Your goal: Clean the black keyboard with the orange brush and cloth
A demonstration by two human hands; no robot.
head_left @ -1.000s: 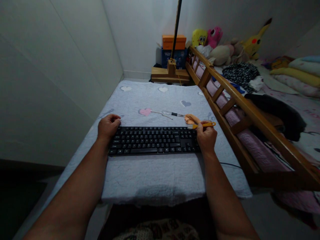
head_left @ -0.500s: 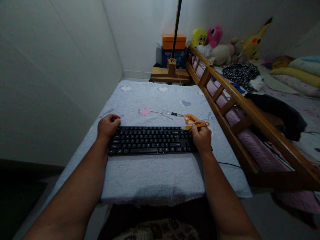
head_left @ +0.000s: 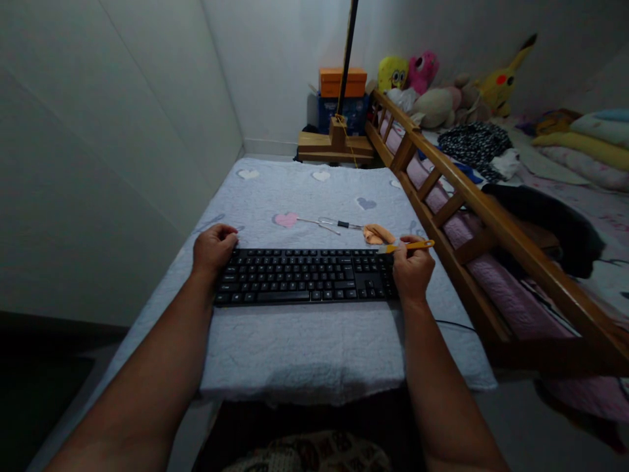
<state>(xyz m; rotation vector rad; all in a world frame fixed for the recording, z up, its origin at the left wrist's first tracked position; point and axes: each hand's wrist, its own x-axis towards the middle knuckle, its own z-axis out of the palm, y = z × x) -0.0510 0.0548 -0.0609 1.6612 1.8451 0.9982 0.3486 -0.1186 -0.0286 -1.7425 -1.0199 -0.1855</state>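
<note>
A black keyboard [head_left: 295, 278] lies across the cloth-covered table. At its upper left corner my left hand [head_left: 215, 247] is closed, its curled fingers gripping the keyboard's edge. My right hand [head_left: 413, 270] pinches a small brush [head_left: 417, 245] with a yellow handle. The brush's pale bristles point left, over the top row near the keyboard's right end, and that end is partly covered by the hand. Just beyond lies a crumpled orange cloth [head_left: 377, 234]. Left of the cloth rests a thin wire tool [head_left: 343, 224] with a black collar; its exact kind is unclear.
The table wears a pale blue quilted cloth [head_left: 295, 347] with hearts. A black cable [head_left: 455, 324] runs off to the right. Along the right side stands a wooden bed rail [head_left: 452, 196], with plush toys and bedding behind it. A wooden stand [head_left: 337, 144] and an orange box [head_left: 343, 82] are at the back.
My right hand has slid to the right along the keyboard's top edge with the brush, uncovering more keys. My left hand has stayed at the left corner.
</note>
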